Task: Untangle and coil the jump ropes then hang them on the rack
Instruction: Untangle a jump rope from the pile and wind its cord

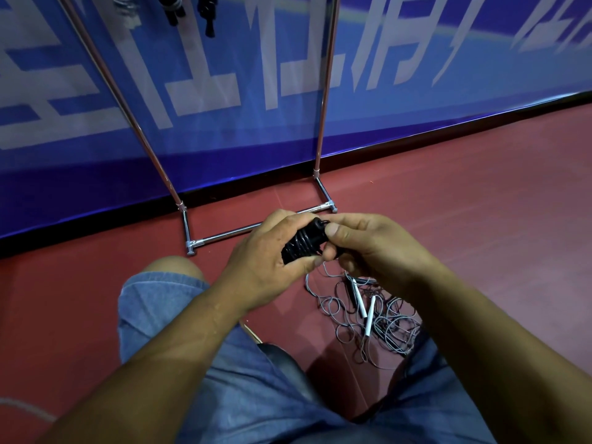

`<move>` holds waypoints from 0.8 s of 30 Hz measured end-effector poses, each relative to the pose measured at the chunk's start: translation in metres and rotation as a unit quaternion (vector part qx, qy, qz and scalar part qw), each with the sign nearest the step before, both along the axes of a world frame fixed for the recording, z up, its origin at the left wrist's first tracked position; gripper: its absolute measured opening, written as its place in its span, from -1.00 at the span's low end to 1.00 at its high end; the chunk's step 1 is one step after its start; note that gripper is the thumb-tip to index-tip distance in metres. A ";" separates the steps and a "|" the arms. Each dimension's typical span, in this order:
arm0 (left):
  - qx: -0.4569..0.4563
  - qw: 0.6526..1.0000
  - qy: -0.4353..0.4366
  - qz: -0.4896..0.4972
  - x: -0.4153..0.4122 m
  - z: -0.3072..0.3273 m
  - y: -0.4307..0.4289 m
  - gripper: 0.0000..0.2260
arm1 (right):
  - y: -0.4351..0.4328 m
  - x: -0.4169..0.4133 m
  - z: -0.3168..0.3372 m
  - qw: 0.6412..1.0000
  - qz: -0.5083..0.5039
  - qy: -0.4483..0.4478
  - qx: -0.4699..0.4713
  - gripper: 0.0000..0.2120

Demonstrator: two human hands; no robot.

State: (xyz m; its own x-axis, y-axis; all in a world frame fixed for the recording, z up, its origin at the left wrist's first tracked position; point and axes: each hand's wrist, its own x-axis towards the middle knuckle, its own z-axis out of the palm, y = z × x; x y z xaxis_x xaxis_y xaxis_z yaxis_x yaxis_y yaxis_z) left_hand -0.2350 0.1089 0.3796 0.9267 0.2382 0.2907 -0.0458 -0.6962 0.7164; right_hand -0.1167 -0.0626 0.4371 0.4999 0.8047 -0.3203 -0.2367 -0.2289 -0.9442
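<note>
A black jump rope bundle (302,243), cord wound tight round its handles, sits between both hands above the floor. My left hand (270,251) grips the bundle's lower part. My right hand (362,241) pinches its upper end with thumb and fingers. Below the hands a tangled pile of thin grey and black ropes (371,318) with white handles (365,307) lies on the red floor. The chrome rack (259,227) stands just beyond, its two poles rising to the top edge, where coiled dark ropes (192,9) hang.
A blue banner wall (288,75) with white lettering runs behind the rack. My knees in denim shorts (160,302) fill the lower view, close to the tangled pile. Red floor (480,187) stretches open to the right.
</note>
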 end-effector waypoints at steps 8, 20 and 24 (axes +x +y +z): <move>0.010 0.998 0.040 -0.047 -0.005 0.003 0.008 -0.47 | 0.000 0.002 -0.011 0.997 0.028 -0.070 -0.024 -0.79; -0.105 0.987 0.036 -0.113 -0.005 0.010 0.003 -0.49 | -0.001 0.001 -0.024 0.998 -0.039 0.038 0.040 -0.84; -0.141 0.983 0.060 -0.102 -0.009 0.007 0.005 -0.47 | -0.001 0.000 -0.024 0.995 -0.038 0.093 0.027 -0.84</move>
